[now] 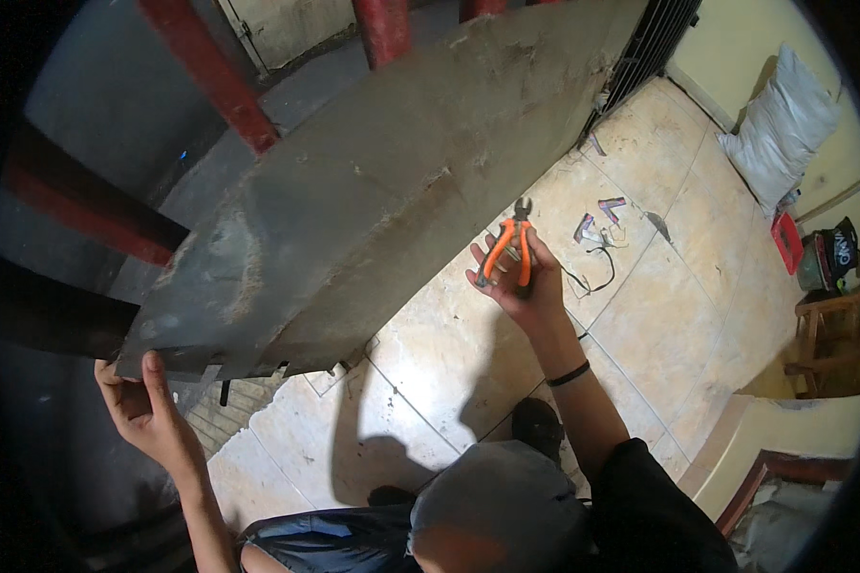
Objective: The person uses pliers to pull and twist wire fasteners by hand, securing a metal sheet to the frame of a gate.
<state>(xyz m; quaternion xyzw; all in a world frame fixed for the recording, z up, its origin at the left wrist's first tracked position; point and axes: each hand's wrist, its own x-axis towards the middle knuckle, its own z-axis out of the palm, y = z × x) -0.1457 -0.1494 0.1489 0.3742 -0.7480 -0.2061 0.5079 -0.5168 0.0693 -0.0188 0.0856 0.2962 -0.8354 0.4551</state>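
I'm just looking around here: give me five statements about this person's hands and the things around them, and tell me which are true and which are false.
1. The right hand holds pliers with orange handles. True.
2. The left hand holds a hammer. False: it grips the lower-left corner of a grey panel.
3. A dark band circles the right wrist. True.
4. The bars along the panel's upper edge are bright green. False: where the light catches them, they look red.
5. A pale sack stands by the wall on the right side of the picture. True.
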